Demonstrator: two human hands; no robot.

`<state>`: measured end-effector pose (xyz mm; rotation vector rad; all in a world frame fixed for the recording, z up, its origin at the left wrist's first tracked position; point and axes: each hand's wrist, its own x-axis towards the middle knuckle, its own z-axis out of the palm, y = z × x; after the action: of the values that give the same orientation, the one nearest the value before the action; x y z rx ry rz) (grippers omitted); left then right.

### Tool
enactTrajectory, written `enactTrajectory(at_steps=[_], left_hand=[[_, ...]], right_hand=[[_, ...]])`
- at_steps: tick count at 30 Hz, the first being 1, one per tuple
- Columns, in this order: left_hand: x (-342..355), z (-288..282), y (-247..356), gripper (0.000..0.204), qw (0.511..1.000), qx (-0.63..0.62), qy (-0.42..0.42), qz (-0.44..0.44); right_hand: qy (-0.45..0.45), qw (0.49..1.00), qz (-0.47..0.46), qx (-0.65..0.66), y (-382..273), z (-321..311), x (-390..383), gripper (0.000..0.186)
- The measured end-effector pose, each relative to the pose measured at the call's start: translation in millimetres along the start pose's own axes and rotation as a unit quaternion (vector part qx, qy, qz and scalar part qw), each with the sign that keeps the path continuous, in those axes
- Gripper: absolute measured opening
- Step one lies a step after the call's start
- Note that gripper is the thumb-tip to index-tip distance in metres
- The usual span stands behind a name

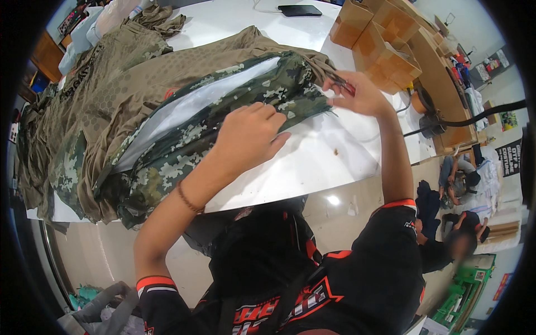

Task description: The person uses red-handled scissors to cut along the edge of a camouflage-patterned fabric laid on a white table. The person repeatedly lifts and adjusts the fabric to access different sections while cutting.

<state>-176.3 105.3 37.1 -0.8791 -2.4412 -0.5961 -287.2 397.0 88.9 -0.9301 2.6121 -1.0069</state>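
Observation:
Across the white table (268,184) lies a loose garment of brown cloth (195,64) with a hexagon print and green camouflage cloth (173,159). Its camouflage part is spread lengthwise, with a strip of white showing along it. Fingers curled, my left hand (248,134) rests at the near edge of the camouflage; its fingertips are partly hidden and seem to grip the cloth. At the cloth's right end my right hand (360,94) holds small dark thread snips (343,84). The snips' tips are beside the fabric; whether they touch it I cannot tell.
Open cardboard boxes (385,56) line the table's right side, near a black cable (486,114). A dark phone (300,10) lies at the far edge. More clothing (120,44) is heaped at the far left. Other people (460,176) are on the right, beyond the table.

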Motion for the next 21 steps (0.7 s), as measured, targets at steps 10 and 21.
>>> enactTrajectory(at_steps=[10,21], left_hand=[[0,38,-17,0.011,1.0,0.006,0.016,-0.018],[29,21,-42,0.019,0.983,0.023,0.076,-0.163]], right_hand=[[0.103,0.984,0.062,0.13,43,35,-3,0.013],[0.084,0.798,0.122,0.584,42,48,2,0.01]])
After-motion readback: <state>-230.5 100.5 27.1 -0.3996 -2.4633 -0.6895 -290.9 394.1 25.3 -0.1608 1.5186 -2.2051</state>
